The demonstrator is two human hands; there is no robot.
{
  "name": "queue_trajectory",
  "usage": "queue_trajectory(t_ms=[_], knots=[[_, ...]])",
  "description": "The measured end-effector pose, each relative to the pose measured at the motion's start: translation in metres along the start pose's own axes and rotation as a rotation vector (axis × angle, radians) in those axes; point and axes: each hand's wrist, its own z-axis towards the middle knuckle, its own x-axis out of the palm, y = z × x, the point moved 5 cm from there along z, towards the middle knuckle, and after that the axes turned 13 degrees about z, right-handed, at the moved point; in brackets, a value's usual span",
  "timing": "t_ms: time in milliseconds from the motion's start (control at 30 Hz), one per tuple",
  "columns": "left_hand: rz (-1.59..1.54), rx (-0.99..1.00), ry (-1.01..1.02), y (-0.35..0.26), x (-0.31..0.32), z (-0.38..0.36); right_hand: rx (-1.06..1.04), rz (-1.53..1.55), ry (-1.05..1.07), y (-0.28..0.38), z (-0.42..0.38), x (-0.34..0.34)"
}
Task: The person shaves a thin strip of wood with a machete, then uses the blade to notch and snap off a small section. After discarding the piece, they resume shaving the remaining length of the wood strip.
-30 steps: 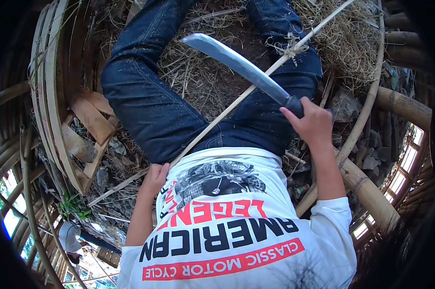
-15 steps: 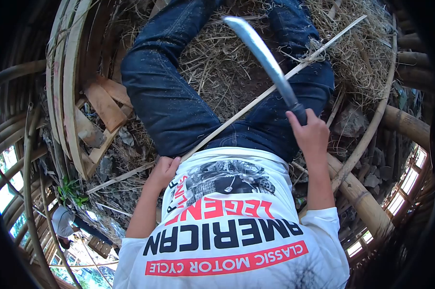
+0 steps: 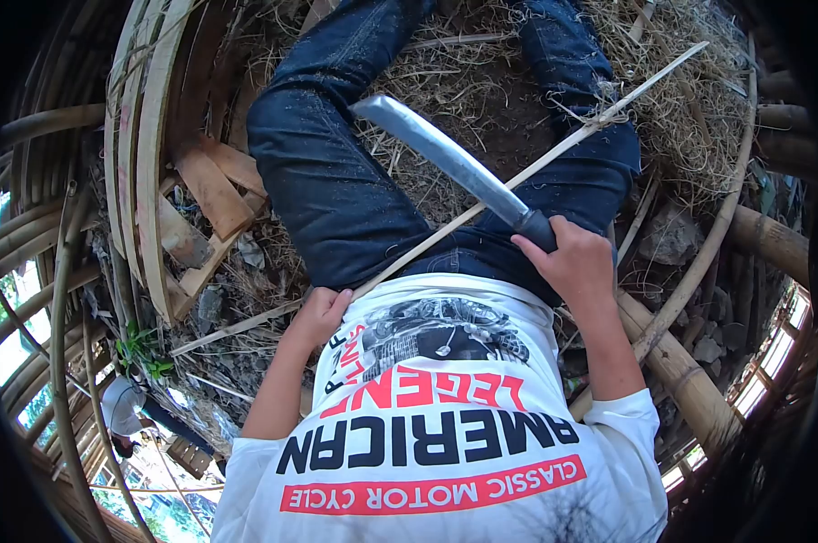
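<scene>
My right hand (image 3: 574,260) is closed around the dark handle of a machete (image 3: 445,145). Its long, slightly curved blade points up and to the left, crossing over the thin strip near my lap. With my left hand (image 3: 322,314) I grip the lower end of this pale bamboo strip (image 3: 545,161) at the hem of my white shirt (image 3: 427,443). The strip runs diagonally over my jeans (image 3: 318,172), passing across the right thigh, and its far end reaches up to the right. Small curled shavings cling to it near the knee.
Curved wooden planks (image 3: 160,145) and short wood blocks (image 3: 211,195) lie to the left. Shavings (image 3: 689,109) heap up at upper right. Thick bamboo poles (image 3: 676,371) and stones (image 3: 671,237) are on the right. Another person (image 3: 124,407) is beyond the slats at lower left.
The machete has swung left and down, its blade now lying flatter across the strip, with my right hand slightly lower. My left hand keeps its hold; the view has shifted a little.
</scene>
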Motion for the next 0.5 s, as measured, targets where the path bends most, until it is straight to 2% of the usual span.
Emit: queue_trajectory(t_ms=[167, 233, 500], knots=[[-0.013, 0.020, -0.013, -0.001, 0.000, 0.002, -0.095, -0.003, -0.017, 0.005, -0.007, 0.001], [0.002, 0.014, -0.010, 0.002, 0.001, 0.001, 0.006, 0.045, -0.046, -0.002, -0.010, -0.003], [-0.003, -0.006, 0.019, -0.003, -0.001, -0.004, 0.109, 0.166, -0.086, -0.017, -0.035, -0.005]])
